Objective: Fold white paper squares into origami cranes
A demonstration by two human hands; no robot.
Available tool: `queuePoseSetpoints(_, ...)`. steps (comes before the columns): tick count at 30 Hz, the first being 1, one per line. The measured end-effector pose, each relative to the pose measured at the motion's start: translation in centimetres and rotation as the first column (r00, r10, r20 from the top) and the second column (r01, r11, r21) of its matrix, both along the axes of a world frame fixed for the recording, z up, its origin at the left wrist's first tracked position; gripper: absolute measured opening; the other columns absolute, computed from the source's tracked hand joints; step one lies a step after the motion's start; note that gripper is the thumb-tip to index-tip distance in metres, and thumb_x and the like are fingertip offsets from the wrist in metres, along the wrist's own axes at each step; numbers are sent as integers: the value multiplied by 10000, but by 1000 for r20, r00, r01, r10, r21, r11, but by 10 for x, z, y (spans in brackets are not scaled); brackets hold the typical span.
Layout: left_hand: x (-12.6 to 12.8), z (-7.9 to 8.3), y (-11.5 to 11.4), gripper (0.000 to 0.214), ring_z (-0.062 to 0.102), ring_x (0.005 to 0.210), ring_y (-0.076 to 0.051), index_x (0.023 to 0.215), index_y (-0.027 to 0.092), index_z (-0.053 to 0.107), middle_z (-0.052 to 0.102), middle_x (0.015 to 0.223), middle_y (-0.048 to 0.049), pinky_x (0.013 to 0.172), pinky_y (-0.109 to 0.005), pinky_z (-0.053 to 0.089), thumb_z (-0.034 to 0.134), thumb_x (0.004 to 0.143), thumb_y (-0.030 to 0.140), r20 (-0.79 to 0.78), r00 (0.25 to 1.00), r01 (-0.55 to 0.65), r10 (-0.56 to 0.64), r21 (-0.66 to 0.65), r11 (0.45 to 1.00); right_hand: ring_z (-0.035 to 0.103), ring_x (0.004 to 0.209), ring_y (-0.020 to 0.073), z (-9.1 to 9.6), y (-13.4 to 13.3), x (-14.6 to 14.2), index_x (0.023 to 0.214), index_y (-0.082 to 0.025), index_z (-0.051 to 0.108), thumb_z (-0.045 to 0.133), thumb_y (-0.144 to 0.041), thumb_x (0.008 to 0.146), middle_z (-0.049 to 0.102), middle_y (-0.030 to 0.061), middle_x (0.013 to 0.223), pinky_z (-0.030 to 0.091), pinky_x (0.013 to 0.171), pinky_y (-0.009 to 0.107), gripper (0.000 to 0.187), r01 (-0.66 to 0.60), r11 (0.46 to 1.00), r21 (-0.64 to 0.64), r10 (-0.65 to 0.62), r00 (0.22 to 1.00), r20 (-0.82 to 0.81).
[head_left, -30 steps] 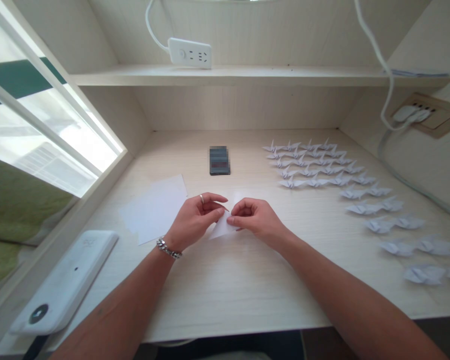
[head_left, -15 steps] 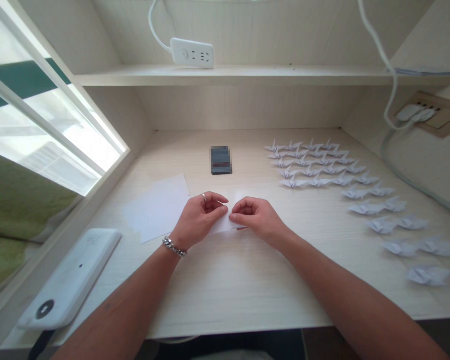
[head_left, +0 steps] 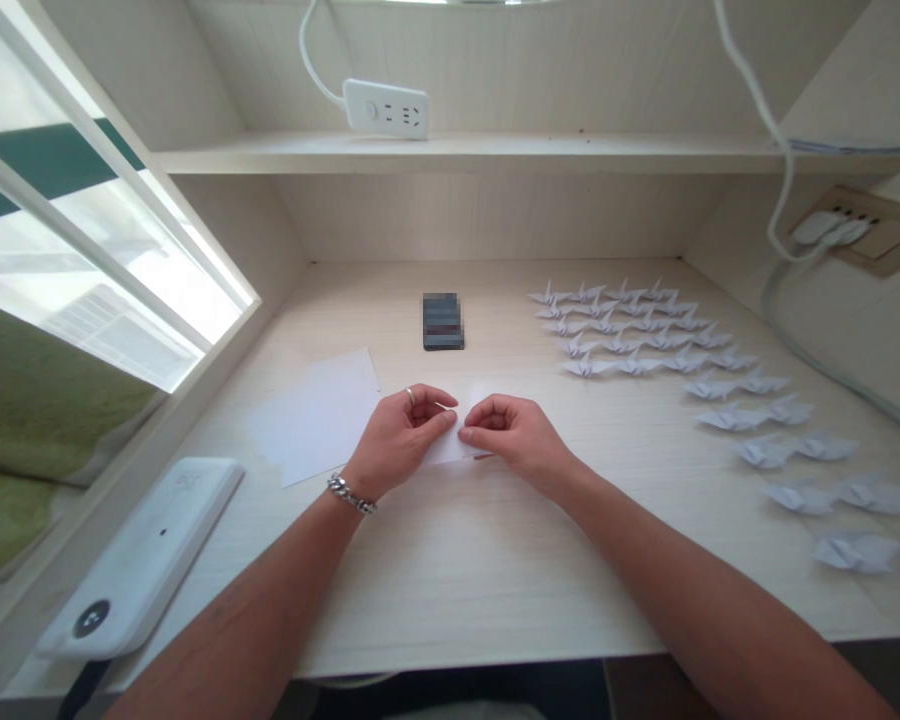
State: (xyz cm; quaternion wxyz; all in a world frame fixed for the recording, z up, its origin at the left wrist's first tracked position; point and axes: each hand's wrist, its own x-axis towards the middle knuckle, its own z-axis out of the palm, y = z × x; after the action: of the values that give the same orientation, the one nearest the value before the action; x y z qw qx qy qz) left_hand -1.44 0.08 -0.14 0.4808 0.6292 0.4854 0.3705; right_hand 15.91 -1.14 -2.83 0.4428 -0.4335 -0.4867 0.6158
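Low over the desk (head_left: 495,580), a small piece of folded white paper (head_left: 448,452) sits between the two hands. A fold like this, I'd judge, wants its edges matched exactly before any pressure, then a thumb run firmly outward along the crease, with the paper flat against the wood. The right hand (head_left: 521,437) pinches the near right part, thumb on top, a fingertip showing beneath. The left hand (head_left: 401,435) has its thumb at the paper, index finger slightly apart; whether its other fingers clamp underneath, I can't tell.
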Motion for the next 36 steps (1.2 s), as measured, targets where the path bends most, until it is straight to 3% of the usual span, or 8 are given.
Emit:
queuePoseSetpoints(11,-1,-1,1,210,577,618,-114,891,148,658,661,704,-13,538,-211,429,670,749,303,-23,1000,-16,17,32,999,618,660,134,2,-1,0,772,-163,634,776,-296,637,655,1,700,518,624,288,237,-6,1000,-6,6,1000,-1)
queuePoseSetpoints(18,-4,-5,4,252,633,689,-147,905,150,657,702,780,-44,610,-249,487,682,748,346,17,999,-53,52,51,997,640,848,166,2,0,3,904,-182,634,852,-225,520,675,19,887,517,779,304,444,-79,992,95,76,996,36)
queuePoseSetpoints(23,-4,-1,2,218,622,690,-137,910,136,663,694,798,-52,666,-275,521,635,790,316,82,997,-15,13,24,1000,634,690,141,5,1,2,813,-168,625,684,-461,738,654,15,754,533,632,282,308,-13,1000,23,12,999,30)
queuePoseSetpoints(28,-2,1,-2,229,643,869,-180,957,151,683,683,1019,-94,764,-306,530,678,743,233,86,988,119,-127,92,989,598,553,121,8,0,1,731,-163,594,667,-506,739,632,11,610,496,545,250,351,8,996,-87,-10,999,-31)
queuePoseSetpoints(31,-2,-3,-2,157,623,999,-213,842,151,686,654,1126,-109,818,-323,525,706,729,258,115,984,124,-137,114,986,566,487,111,10,-1,-1,667,-159,571,657,-465,749,612,15,540,464,506,237,327,-59,983,-171,58,998,-11)
queuePoseSetpoints(33,-2,-5,-1,140,633,958,-201,790,147,671,677,1062,-102,819,-322,517,699,741,274,126,983,121,-134,104,987,577,509,116,9,0,-1,660,-159,577,676,-410,731,633,29,585,462,505,235,280,-75,975,-209,88,995,54)
queuePoseSetpoints(36,-3,-4,0,167,639,764,-159,802,141,660,701,842,-64,732,-294,509,674,763,303,78,990,117,-120,46,992,605,619,132,9,4,4,739,-163,616,648,-435,758,659,46,733,465,517,228,275,21,991,-129,-9,996,91)
